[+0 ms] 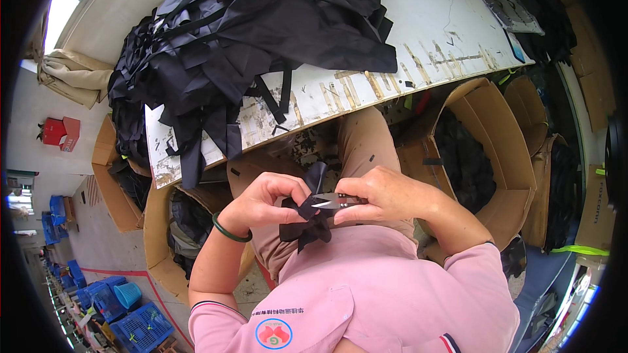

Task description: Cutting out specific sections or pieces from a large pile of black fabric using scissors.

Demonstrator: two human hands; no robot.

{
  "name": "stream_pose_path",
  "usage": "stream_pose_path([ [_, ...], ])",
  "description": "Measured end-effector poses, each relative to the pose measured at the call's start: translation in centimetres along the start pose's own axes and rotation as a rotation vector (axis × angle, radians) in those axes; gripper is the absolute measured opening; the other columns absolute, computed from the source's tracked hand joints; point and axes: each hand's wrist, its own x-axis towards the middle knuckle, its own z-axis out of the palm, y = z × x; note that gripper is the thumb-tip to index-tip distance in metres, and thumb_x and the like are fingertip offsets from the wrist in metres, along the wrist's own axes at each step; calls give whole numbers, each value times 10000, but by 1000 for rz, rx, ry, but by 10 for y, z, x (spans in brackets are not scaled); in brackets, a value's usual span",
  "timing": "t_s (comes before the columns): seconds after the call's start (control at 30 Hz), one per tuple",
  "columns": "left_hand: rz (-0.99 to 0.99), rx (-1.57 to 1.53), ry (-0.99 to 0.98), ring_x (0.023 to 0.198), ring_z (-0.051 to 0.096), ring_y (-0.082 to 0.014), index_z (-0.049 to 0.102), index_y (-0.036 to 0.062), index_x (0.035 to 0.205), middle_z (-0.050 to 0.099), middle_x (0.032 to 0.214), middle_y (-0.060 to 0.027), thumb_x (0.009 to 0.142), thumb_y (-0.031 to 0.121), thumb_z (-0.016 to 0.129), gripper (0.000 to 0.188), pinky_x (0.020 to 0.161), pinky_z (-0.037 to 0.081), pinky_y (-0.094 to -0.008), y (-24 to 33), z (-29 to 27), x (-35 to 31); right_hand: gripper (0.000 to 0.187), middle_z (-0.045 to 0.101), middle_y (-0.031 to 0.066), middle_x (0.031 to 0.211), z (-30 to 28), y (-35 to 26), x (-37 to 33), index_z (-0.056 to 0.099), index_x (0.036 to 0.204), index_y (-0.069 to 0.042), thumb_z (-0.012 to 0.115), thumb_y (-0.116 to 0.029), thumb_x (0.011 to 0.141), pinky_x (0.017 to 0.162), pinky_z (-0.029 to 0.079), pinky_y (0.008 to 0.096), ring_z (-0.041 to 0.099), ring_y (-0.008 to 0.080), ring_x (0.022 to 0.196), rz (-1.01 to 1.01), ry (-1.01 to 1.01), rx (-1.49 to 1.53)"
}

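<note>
Over my lap, my left hand (271, 204) pinches a small piece of black fabric (313, 230) between thumb and fingers. A green bangle circles that wrist. My right hand (379, 197) is closed around a pair of thread snips (333, 201), whose pointed metal blades reach left to the cloth beside my left fingertips. Whether the blades are cutting into it I cannot tell. Past my hands, a large heap of black fabric pieces (261, 26) covers the left part of the white table (425, 6), with strips hanging over its near edge.
Cardboard boxes holding dark fabric stand on both sides of me, one box (507, 137) at the right and another box (157, 242) at the left. Blue plastic crates (144, 327) are on the floor at lower left. Strips of old tape mark the table's near edge.
</note>
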Motion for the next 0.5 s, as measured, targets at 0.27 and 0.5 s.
stream_pose_path([
  [0.27, -143, -209, -79, 829, 603, -159, 660, -43, 826, 661, 870, -87, 729, -69, 694, 106, 785, 463, -262, -5, -2, -3, 383, 616, 133, 639, 3, 4, 1, 579, 858, -60, 655, -435, 845, 557, 472, 413, 615, 342, 603, -96, 8, -81],
  [0.5, -252, -421, -226, 832, 602, -143, 648, -58, 832, 659, 880, -85, 723, -103, 676, 122, 789, 468, -251, -13, -4, 0, 374, 606, 129, 628, 8, 6, 5, 582, 876, -73, 636, -443, 854, 555, 476, 408, 609, 337, 595, -210, -24, -141],
])
